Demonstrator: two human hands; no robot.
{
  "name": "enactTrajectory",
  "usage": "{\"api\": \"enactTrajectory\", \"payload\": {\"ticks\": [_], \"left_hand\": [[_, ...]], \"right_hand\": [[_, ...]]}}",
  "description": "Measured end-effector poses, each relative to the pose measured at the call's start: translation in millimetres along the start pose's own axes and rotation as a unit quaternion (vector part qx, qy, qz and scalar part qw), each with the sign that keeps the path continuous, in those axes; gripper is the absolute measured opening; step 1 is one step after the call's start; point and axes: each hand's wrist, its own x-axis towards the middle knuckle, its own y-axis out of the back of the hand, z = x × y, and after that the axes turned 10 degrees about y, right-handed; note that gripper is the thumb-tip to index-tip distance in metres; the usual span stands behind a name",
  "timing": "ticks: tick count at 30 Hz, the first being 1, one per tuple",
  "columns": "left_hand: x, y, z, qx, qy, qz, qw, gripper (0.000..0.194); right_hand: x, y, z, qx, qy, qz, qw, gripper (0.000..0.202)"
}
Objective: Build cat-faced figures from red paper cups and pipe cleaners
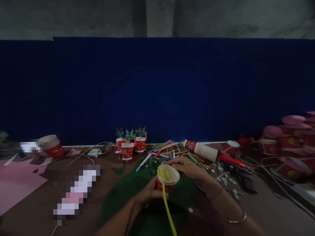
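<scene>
My left hand [153, 191] is wrapped round a red paper cup [166, 187] with a white rim, its mouth tipped toward me. Yellow pipe-cleaner pieces [168, 175] show inside the cup. A long yellow pipe cleaner [167, 209] runs from the cup's near side down to the bottom of the view. At the far right of the rim, my right hand [185, 166] has its fingers closed against the cup; their tips are partly hidden. Dark green sheet material [118, 200] lies beneath both hands.
Three decorated cups [127, 151] with green animal faces stand behind. Beyond my hands lie loose pipe cleaners [162, 150] and a cup stack [204, 151]. A red-handled tool [232, 160] and finished pink-topped cups [283, 141] are right. Pink sheets [17, 183] and another cup stack [52, 147] are left.
</scene>
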Motion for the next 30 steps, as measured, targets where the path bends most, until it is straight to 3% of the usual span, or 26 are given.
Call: {"api": "enactTrajectory", "payload": {"ticks": [5,11,15,18,21,24,27,30], "left_hand": [[-1.3,7.1,6.3,-0.125,0.06,-0.071,0.988,0.058],[1.1,9.0,3.1,-0.157,0.027,-0.052,0.986,0.062],[6.9,7.0,-1.8,-0.128,-0.044,0.014,0.991,0.066],[10.6,2.8,-1.5,-0.068,-0.109,0.111,0.985,0.07],[12.0,-0.2,0.3,0.009,-0.153,0.213,0.965,0.071],[12.3,1.2,-0.2,0.069,-0.151,0.295,0.941,0.057],[13.3,5.5,-4.0,0.084,-0.138,0.335,0.928,0.041],[15.0,8.5,-8.4,0.019,-0.149,0.33,0.932,0.045]], "right_hand": [[2.2,5.6,17.2,0.009,0.005,-0.044,0.999,0.024],[7.8,4.3,31.8,-0.048,0.036,-0.009,0.998,0.017],[8.8,0.5,29.6,-0.076,0.052,0.003,0.996,0.016],[8.8,-6.7,25.3,-0.096,0.081,0.034,0.992,0.014],[9.1,-14.0,23.1,-0.085,0.079,0.064,0.991,0.013],[9.4,-17.6,20.9,-0.052,0.065,0.075,0.994,0.015],[9.2,-18.3,15.9,0.014,0.06,0.057,0.996,0.022],[8.0,-19.9,9.8,0.094,0.044,0.039,0.994,0.031]]}}
